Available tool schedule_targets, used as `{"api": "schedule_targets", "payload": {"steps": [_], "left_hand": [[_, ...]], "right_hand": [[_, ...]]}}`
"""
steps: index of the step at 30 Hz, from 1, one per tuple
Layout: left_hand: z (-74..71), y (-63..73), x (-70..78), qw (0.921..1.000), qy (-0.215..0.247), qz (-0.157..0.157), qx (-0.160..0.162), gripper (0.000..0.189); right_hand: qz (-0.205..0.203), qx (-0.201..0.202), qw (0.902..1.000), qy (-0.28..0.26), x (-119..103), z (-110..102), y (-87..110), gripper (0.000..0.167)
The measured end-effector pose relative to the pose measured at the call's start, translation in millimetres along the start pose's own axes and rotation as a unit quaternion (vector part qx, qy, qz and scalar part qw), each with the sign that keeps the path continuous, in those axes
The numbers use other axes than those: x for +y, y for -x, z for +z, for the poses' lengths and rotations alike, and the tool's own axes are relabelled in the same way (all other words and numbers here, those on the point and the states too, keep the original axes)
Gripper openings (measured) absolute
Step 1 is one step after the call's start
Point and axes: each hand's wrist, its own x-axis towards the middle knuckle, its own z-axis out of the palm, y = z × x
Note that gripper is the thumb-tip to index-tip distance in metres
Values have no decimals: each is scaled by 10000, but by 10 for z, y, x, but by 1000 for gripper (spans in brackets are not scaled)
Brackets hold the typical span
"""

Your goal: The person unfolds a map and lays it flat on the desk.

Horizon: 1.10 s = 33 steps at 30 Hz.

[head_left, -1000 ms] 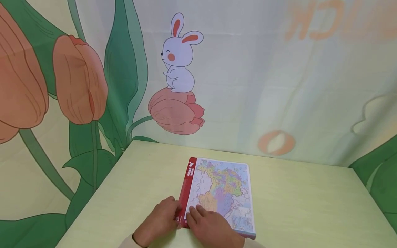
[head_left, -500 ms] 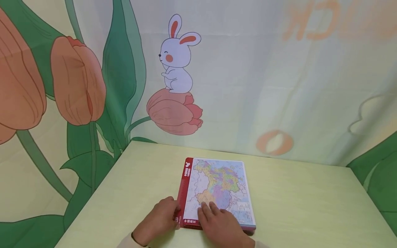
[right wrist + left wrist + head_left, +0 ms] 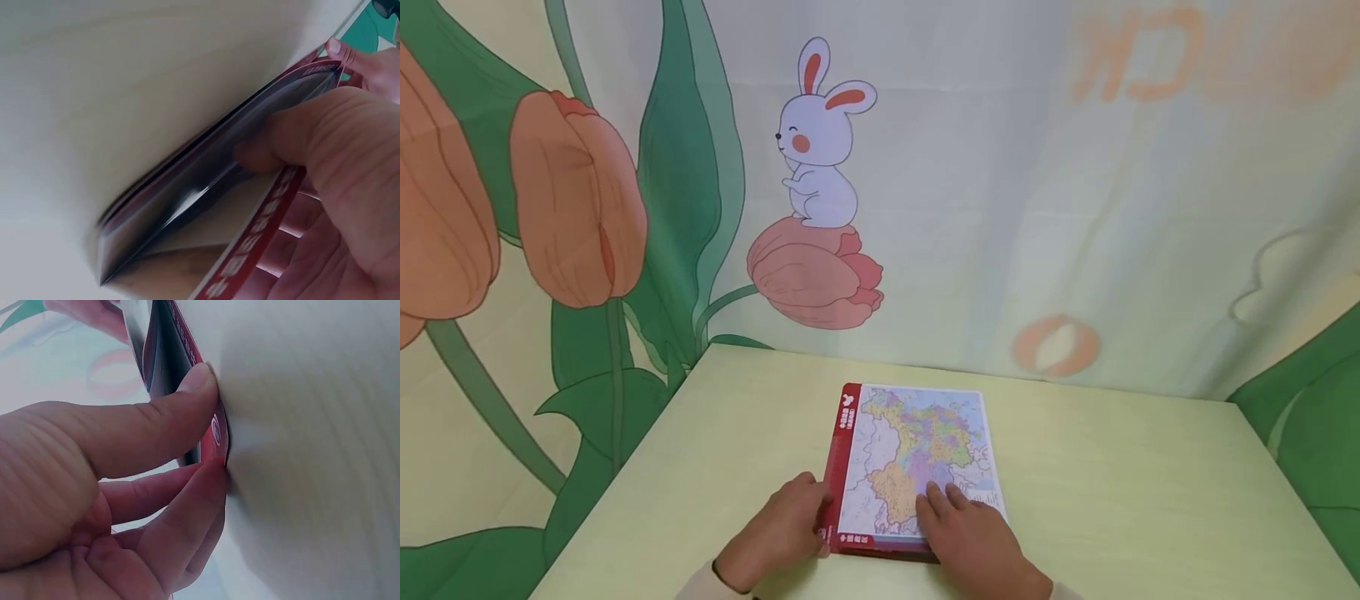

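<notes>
A folded map (image 3: pixel 910 425) with a glossy surface and a red strip down its left side lies on the table in the head view. At its near left corner my left hand (image 3: pixel 784 521) pinches the red edge between thumb and fingers; the left wrist view shows the thumb (image 3: pixel 150 425) on one side of that edge. My right hand (image 3: pixel 973 537) holds the near edge farther right, fingers lying over the printed face. In the right wrist view its thumb (image 3: pixel 281 140) reaches inside the fold, where the layers (image 3: pixel 187 194) gape apart.
The pale yellow table (image 3: pixel 1112 483) reaches back to a hanging cloth (image 3: pixel 970 208) printed with a rabbit (image 3: pixel 820 158), tulips and green leaves. Light sleeves (image 3: pixel 703 581) show at both wrists.
My right hand has slid to the right along the map's near edge, uncovering white lettering on the red corner. The left hand keeps its place at the left corner. The head view has shifted slightly.
</notes>
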Motion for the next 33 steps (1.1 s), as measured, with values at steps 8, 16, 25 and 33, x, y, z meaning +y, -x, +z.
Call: {"api": "schedule_targets", "payload": {"steps": [8,16,25,33], "left_hand": [[5,6,-24,9998,-35,173,20,39],[-47,9,16,9986,-313,430,33,36],[-79,-31,35,9987,-456,203,-61,34],[-113,-1,-34,9986,-439,285,66,31]], "right_hand": [[134,5,9997,-227,185,75,157,32],[197,-170,9992,-291,297,17,227,38],[280,-124,9994,-149,418,-168,248,47],[544,-255,9982,-79,594,-300,283,50]]}}
